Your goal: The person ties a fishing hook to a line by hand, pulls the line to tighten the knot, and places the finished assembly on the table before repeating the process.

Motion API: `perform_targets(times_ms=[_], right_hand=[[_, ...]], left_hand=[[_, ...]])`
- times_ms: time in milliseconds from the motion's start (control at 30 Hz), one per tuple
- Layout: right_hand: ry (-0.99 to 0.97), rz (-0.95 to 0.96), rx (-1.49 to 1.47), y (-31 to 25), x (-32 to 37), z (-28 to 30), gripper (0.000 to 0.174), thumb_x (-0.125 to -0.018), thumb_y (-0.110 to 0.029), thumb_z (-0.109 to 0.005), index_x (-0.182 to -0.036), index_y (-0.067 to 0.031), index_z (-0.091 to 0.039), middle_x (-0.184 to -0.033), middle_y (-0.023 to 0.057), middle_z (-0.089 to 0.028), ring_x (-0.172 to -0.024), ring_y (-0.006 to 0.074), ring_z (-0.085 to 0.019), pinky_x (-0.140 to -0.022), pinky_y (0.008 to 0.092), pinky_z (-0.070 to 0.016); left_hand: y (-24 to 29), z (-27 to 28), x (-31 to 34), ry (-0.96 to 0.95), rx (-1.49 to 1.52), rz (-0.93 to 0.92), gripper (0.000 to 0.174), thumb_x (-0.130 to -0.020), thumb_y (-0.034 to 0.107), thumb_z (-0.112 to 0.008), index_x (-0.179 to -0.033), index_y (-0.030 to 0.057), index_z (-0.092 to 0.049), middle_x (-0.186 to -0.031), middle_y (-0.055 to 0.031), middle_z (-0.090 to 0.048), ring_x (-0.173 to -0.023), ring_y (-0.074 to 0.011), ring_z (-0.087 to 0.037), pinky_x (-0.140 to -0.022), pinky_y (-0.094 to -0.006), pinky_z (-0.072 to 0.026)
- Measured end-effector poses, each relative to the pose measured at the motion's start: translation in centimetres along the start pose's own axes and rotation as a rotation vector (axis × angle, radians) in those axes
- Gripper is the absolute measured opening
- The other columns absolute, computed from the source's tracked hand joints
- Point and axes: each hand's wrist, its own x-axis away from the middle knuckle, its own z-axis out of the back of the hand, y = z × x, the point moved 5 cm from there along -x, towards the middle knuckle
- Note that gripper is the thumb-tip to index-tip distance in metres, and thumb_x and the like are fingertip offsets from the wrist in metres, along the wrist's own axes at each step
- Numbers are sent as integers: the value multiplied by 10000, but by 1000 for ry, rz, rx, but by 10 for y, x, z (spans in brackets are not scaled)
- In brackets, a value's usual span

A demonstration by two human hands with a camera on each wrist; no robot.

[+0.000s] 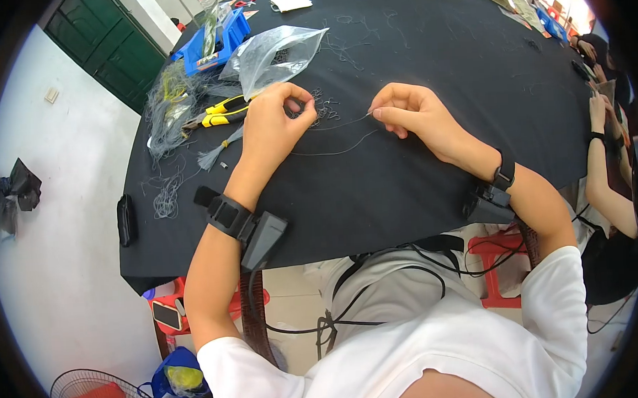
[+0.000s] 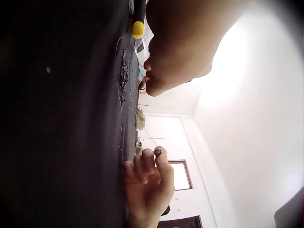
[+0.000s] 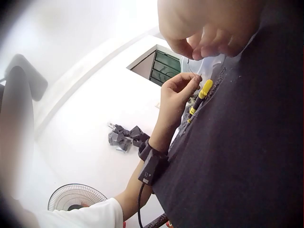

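My left hand (image 1: 273, 123) pinches a thin, clear fishing line (image 1: 324, 154) between thumb and forefinger, just over the black cloth. To its right, my right hand (image 1: 419, 120) holds a tiny dark hook (image 1: 369, 114) at its thumb and fingertip. The line spans the gap between both hands and sags in a loop. In the right wrist view, the right fingertips (image 3: 194, 53) sit close above the left hand (image 3: 178, 95), line between them. A pile of small dark hooks (image 1: 323, 106) lies beside the left fingers.
Yellow-black pliers (image 1: 223, 118), a tied bundle of line (image 1: 214, 155) and a tangled heap of line (image 1: 166, 120) lie left. Behind are an open plastic bag (image 1: 277, 55) and blue bin (image 1: 235, 33). Another person's arm (image 1: 596, 116) is at the table's right edge.
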Motion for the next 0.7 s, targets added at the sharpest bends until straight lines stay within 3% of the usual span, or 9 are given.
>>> perform_targets(times_ms=[67,167,267,400,500,700], right_hand=[[-4,2,-9,1,0,0,104,-835,-134,-613,-881,-40,-612,-690,-29,-535,-586,31,-452,-530,171,-353],[-18,-9,-12,0,1,-1,111,-837,-135,-622,-896,-41,-619,-704,-23,-552,-594,31,-463,-542,169,-363],[-53,17,-10,-3,2,-3,141,-834,-148,-636,-922,-39,-637,-768,4,-608,-661,45,-522,-585,179,-407],[-38,30,21,-4,1,-1,155,-818,-135,-665,-920,-19,-675,-894,46,-654,-783,79,-584,-674,200,-453],[-51,240,-27,-8,0,-2,112,-816,-47,-645,-914,-6,-682,-1041,99,-631,-877,126,-600,-780,231,-477],[-74,286,-40,-12,3,-4,107,-816,-68,-657,-894,-4,-691,-1016,91,-647,-880,109,-591,-768,219,-463]], left_hand=[[3,0,0,8,98,-8,131,-702,117,-683,-789,23,-652,-764,-54,-642,-653,-123,-594,-589,-272,-446],[1,-7,3,-86,365,137,113,-780,126,-660,-850,38,-654,-741,19,-616,-666,-44,-538,-556,-201,-389],[7,-23,14,-153,860,317,144,-814,163,-664,-901,49,-648,-784,30,-612,-705,-37,-534,-596,-179,-384],[15,-34,22,-260,1049,504,161,-845,156,-643,-966,49,-641,-828,23,-606,-734,-36,-534,-638,-172,-410],[19,-33,23,-321,1071,475,173,-853,151,-635,-981,36,-639,-835,21,-605,-726,-34,-527,-642,-175,-415],[29,-36,26,-395,1077,456,177,-854,160,-636,-969,26,-648,-827,16,-605,-700,-33,-512,-641,-169,-408]])
